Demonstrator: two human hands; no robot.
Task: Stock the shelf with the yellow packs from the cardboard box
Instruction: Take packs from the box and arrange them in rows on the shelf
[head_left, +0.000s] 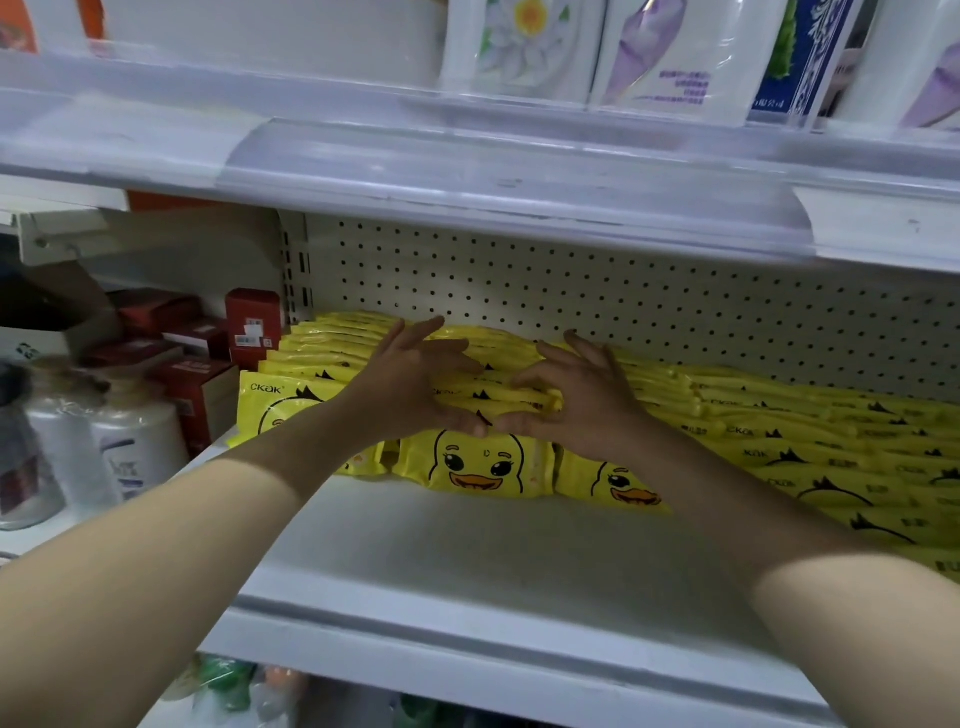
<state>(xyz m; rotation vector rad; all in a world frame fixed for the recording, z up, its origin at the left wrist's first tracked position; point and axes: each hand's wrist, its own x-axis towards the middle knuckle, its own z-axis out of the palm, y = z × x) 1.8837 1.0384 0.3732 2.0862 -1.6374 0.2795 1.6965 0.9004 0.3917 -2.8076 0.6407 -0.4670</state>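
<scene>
Yellow packs printed with a duck face stand in rows on the white shelf, filling its back from left to right. My left hand and my right hand rest on top of the middle row, thumbs almost touching, fingers spread over the pack tops. Both hands press on the packs; I cannot tell whether either hand grips one. More yellow packs lean in rows at the right. The cardboard box is out of view.
A pegboard back panel closes the shelf behind the packs. Red boxes and white bottles stand on the neighbouring shelf at left. The upper shelf overhangs, carrying white packets.
</scene>
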